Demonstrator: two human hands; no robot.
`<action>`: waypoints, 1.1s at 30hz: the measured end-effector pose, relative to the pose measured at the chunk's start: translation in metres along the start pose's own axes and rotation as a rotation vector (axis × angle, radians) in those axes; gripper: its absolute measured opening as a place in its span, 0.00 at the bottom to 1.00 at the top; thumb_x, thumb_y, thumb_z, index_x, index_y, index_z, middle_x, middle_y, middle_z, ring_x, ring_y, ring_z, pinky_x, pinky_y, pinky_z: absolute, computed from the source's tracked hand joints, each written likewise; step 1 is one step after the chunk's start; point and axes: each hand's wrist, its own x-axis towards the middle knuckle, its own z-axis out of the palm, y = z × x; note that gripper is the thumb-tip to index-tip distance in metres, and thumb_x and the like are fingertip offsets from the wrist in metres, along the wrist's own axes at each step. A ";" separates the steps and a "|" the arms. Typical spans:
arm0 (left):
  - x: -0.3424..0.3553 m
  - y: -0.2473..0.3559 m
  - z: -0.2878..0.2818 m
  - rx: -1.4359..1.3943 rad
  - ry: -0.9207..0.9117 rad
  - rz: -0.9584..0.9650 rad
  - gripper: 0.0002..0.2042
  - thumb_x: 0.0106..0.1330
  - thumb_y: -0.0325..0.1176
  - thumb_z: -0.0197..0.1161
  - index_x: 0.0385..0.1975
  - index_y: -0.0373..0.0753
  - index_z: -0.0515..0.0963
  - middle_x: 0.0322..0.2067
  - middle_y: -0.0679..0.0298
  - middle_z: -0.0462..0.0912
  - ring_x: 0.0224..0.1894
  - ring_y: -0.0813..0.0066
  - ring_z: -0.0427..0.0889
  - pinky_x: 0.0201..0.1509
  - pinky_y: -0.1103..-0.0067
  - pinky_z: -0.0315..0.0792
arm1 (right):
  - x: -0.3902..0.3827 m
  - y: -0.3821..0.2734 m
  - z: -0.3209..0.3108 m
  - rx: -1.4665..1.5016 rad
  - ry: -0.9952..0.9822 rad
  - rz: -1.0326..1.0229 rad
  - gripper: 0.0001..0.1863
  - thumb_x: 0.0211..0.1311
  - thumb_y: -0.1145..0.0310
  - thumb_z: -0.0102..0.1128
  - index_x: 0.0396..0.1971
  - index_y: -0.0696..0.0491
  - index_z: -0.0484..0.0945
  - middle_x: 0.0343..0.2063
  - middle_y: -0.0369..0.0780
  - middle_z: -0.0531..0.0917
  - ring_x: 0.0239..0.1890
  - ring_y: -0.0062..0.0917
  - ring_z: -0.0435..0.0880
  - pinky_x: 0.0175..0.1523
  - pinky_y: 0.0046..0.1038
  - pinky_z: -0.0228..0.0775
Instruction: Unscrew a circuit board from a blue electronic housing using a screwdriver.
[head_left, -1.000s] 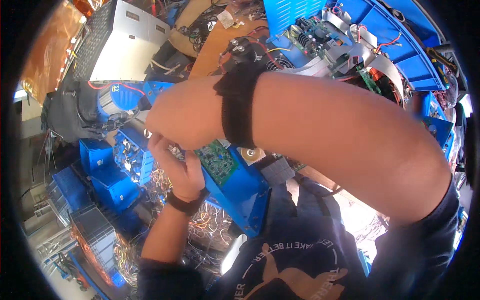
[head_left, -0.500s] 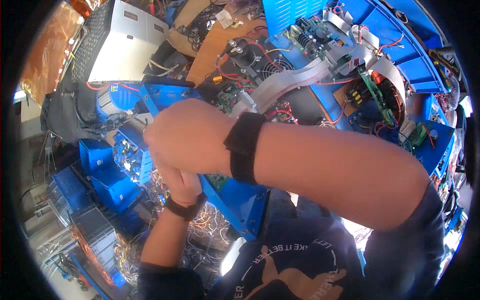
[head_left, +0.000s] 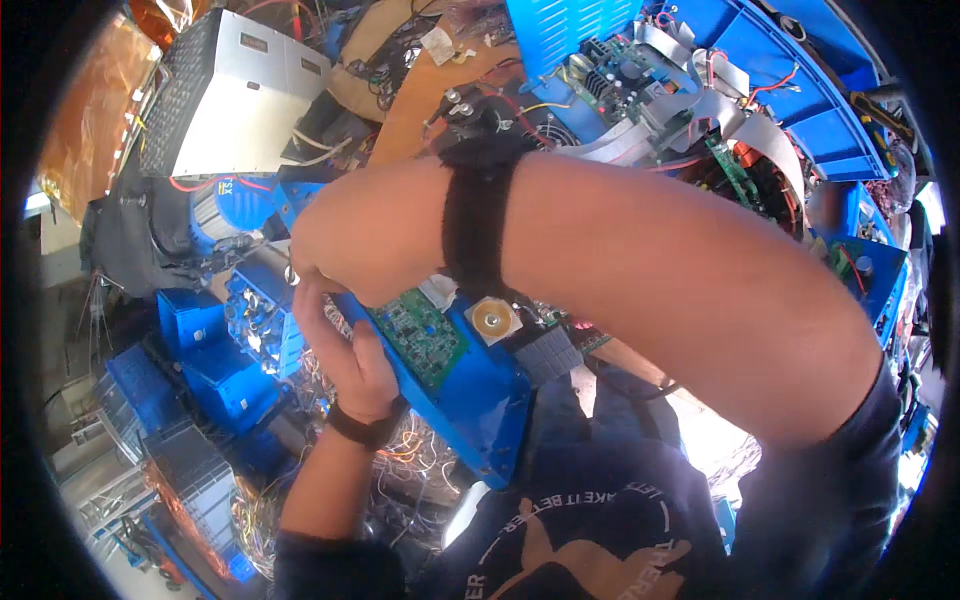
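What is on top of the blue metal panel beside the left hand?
A green circuit board shows on the blue panel; a round gold-coloured part shows by its edge. The right hand hides the panel's middle; anything there cannot be seen.

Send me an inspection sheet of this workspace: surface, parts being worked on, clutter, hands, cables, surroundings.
Surface: brown board, partly covered by components and the right arm.
Job's things: blue panel with a green circuit board on it.
Clutter: bin of small parts, left of the panel.
Hands: left hand beside the panel; right hand above it; fingertips hidden.
Cables: grey ribbon cables; tangled loose wires.
Surroundings: white-fronted case; blue bins.
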 end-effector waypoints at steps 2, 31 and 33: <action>0.001 0.000 0.001 0.018 0.008 0.029 0.26 0.54 0.27 0.47 0.56 0.28 0.64 0.55 0.47 0.66 0.61 0.52 0.63 0.68 0.63 0.51 | -0.006 0.001 0.003 0.040 0.054 0.052 0.08 0.46 0.76 0.58 0.28 0.55 0.82 0.28 0.47 0.84 0.35 0.43 0.83 0.40 0.39 0.75; -0.004 -0.003 -0.002 0.083 -0.037 0.094 0.25 0.62 0.25 0.45 0.61 0.29 0.61 0.59 0.53 0.65 0.63 0.60 0.63 0.67 0.68 0.54 | 0.002 -0.009 0.017 0.027 0.137 0.021 0.12 0.43 0.73 0.63 0.32 0.56 0.83 0.27 0.48 0.84 0.36 0.44 0.84 0.42 0.40 0.76; -0.005 -0.006 -0.003 0.047 -0.043 0.036 0.24 0.64 0.27 0.47 0.62 0.28 0.61 0.61 0.52 0.64 0.64 0.60 0.62 0.68 0.68 0.52 | -0.001 -0.013 0.024 0.035 0.185 0.043 0.12 0.43 0.73 0.63 0.32 0.56 0.83 0.27 0.48 0.84 0.35 0.44 0.84 0.41 0.40 0.76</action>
